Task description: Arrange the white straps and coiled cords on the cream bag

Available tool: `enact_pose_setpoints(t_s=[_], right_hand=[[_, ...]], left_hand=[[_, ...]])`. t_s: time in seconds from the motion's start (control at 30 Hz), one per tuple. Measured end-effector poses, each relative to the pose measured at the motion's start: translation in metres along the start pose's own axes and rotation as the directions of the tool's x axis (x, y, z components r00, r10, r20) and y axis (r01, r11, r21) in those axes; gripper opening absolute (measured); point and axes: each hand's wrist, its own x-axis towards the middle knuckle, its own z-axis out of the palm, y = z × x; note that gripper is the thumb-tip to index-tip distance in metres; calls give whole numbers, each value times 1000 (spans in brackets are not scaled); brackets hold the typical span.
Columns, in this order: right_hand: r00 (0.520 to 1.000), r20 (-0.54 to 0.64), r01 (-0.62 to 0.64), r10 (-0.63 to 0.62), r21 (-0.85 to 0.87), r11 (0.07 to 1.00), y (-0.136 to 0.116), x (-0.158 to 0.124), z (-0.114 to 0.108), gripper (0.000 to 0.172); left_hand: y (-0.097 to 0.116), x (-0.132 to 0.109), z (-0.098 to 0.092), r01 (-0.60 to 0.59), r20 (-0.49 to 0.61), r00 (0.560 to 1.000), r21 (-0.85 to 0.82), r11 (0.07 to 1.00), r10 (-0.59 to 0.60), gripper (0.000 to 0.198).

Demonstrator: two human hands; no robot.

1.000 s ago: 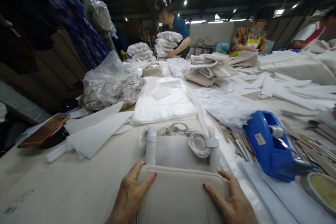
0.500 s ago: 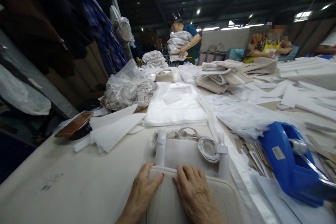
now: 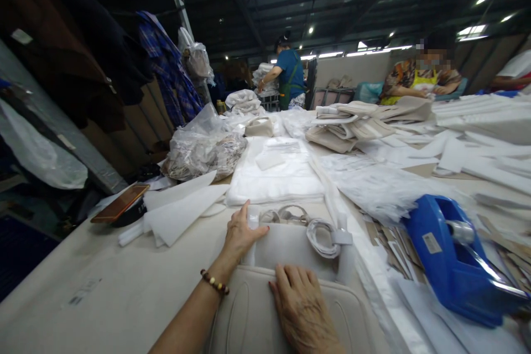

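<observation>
A beige bag (image 3: 244, 315) lies flat on the table in front of me, its upper part covered by a pale sheet (image 3: 286, 246). My right hand (image 3: 305, 304) rests on the bag with fingers stretched out flat. Further up, my left hand (image 3: 241, 235) is open, thumb spread from the fingers, at the white-wrapped piece (image 3: 251, 218) on the bag's left side. Whether it presses on that piece, I cannot tell. A coiled, wrapped strap (image 3: 321, 239) sits at the top right, beside a bag handle (image 3: 293, 213).
Beyond the bag lies a stack of white sheets (image 3: 276, 174). A blue tape dispenser (image 3: 440, 249) stands at right, a phone-like brown slab (image 3: 120, 203) at left. Beige pieces (image 3: 352, 121) are piled further back. Two co-workers (image 3: 290, 72) stand or sit across the table.
My left hand has moved forward off the bag's edge to the wrapped piece, opening its thumb. The right hand stays on the bag. The standing co-worker has turned away with the white bundle.
</observation>
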Motion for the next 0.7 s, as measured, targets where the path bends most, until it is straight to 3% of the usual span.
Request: enact_pose_setpoints(t_s=[0.17, 0.3, 0.37, 0.4, 0.47, 0.53, 0.6, 0.7], right_hand=[[999, 22, -37, 36, 22, 999, -2, 0, 0, 16], [997, 61, -57, 53, 64, 996, -2, -2, 1, 6], [996, 64, -61, 56, 92, 994, -2, -2, 2, 10], [996, 63, -66, 60, 104, 992, -2, -2, 2, 11], [995, 61, -81, 74, 117, 990, -2, -1, 1, 9], [994, 62, -95, 88, 111, 989, -2, 0, 0, 5], [994, 53, -99, 94, 96, 990, -3, 1, -2, 5], [995, 37, -98, 95, 86, 992, -4, 2, -3, 6]], left_hand=[[23, -26, -7, -70, -141, 986, 149, 986, 92, 66], [39, -48, -4, -175, -191, 949, 344, 923, 251, 63], [44, -54, -4, -219, -180, 939, 348, 911, 294, 64], [46, -56, -6, -218, -167, 949, 273, 937, 269, 65], [47, -54, -12, -156, -104, 982, 30, 987, 158, 61], [44, -48, -21, -42, 25, 999, -191, 981, 47, 46], [39, -38, -29, 60, 172, 985, -318, 946, -4, 31], [29, -24, -33, 189, 379, 925, -447, 874, -6, 31]])
